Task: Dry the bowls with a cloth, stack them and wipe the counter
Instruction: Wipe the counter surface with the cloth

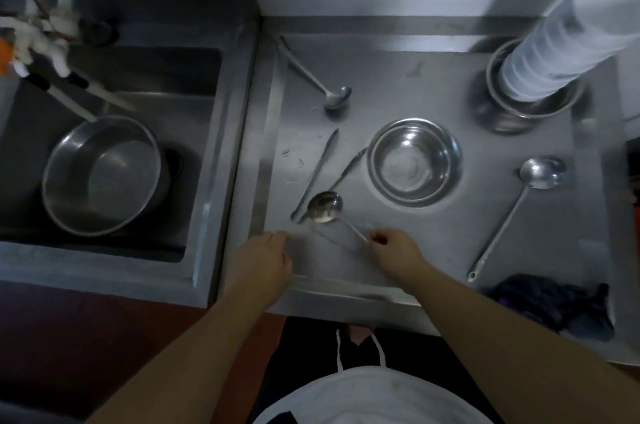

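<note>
A stack of steel bowls (pixel 415 162) sits in the middle of the steel counter (pixel 398 77). More steel bowls (pixel 498 105) stand at the back right under a tall column of clear plastic cups (pixel 561 43). A dark cloth (pixel 557 304) lies crumpled at the counter's front right corner. My right hand (pixel 394 252) pinches the handle end of a small ladle (pixel 325 207) lying near the front edge. My left hand (pixel 263 261) hovers with loosely curled fingers at the counter's front left, holding nothing.
Two thin utensils (pixel 317 172) lie left of the bowls. A small ladle (pixel 332 98) lies at the back left, a long ladle (pixel 538 174) at the right. The sink (pixel 114 146) on the left holds a large steel basin (pixel 104 174) under a tap.
</note>
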`<state>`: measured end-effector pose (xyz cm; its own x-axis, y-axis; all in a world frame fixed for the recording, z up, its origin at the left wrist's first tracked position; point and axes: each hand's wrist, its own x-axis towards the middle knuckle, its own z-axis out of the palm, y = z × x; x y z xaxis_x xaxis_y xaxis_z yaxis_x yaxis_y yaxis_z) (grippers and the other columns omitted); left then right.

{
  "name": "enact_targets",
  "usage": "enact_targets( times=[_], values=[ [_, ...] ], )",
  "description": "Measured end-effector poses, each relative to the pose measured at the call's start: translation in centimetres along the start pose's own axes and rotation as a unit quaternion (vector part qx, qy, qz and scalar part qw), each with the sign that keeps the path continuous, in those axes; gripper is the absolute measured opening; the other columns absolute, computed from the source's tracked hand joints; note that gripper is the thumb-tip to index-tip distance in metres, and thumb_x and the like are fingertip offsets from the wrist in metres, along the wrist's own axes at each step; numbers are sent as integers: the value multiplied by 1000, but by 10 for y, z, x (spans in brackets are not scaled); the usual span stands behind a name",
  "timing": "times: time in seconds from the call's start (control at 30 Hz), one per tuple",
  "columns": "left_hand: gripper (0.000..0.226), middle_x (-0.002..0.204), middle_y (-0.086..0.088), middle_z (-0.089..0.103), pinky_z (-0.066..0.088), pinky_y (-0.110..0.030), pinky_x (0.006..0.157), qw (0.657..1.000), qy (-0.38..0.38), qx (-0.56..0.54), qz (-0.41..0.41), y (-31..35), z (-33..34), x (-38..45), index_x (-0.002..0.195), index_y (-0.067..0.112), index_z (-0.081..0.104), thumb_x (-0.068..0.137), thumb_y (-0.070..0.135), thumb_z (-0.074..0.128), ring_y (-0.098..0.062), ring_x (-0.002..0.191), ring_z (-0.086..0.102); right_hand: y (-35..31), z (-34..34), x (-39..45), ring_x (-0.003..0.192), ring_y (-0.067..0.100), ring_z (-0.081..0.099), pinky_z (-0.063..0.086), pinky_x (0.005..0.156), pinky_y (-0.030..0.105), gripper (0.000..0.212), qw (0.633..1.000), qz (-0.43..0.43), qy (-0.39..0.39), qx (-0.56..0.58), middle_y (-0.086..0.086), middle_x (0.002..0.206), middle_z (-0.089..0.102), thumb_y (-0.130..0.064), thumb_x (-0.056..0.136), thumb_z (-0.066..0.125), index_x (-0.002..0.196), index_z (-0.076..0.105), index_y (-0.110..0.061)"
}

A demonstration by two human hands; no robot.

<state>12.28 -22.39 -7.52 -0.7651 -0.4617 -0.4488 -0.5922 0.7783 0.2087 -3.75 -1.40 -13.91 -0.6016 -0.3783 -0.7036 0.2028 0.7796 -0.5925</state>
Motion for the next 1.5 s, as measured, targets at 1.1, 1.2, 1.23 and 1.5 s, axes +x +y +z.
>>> enact_targets(
  times=[1.1, 1.2, 1.23, 1.5],
  values=[
    [39, 117, -1, 72, 52, -39, 95, 995, -44, 58, 66, 183, 37, 15, 137, 22, 63, 99, 23, 56, -23, 106, 64, 148, -187, 63, 84, 30, 71, 62, 81, 41, 4, 853, 216, 236, 413, 14, 97, 74, -12, 91, 72, 93, 73, -15],
    [39, 114, -1, 73, 53, -40, 93, 996, -39, 61, 59, 186, 37, 11, 136, 22, 64, 97, 24, 57, -23, 103, 65, 149, -189, 65, 95, 32, 73, 61, 88, 40, 11, 885, 207, 247, 336, 13, 100, 76, -18, 91, 73, 100, 74, -13],
    [40, 114, -1, 73, 53, -39, 92, 996, -38, 62, 53, 185, 36, 10, 136, 23, 64, 97, 24, 56, -22, 102, 65, 148, -189, 66, 94, 33, 73, 61, 87, 40, 11, 892, 203, 244, 322, 13, 99, 76, -20, 91, 73, 100, 74, -12],
    [40, 116, 2, 72, 52, -36, 92, 998, -32, 50, 33, 174, 28, 8, 137, 24, 63, 98, 25, 55, -20, 104, 64, 144, -193, 67, 91, 36, 74, 63, 87, 49, 12, 922, 195, 228, 245, 12, 89, 75, -25, 93, 71, 94, 72, -13]
  ],
)
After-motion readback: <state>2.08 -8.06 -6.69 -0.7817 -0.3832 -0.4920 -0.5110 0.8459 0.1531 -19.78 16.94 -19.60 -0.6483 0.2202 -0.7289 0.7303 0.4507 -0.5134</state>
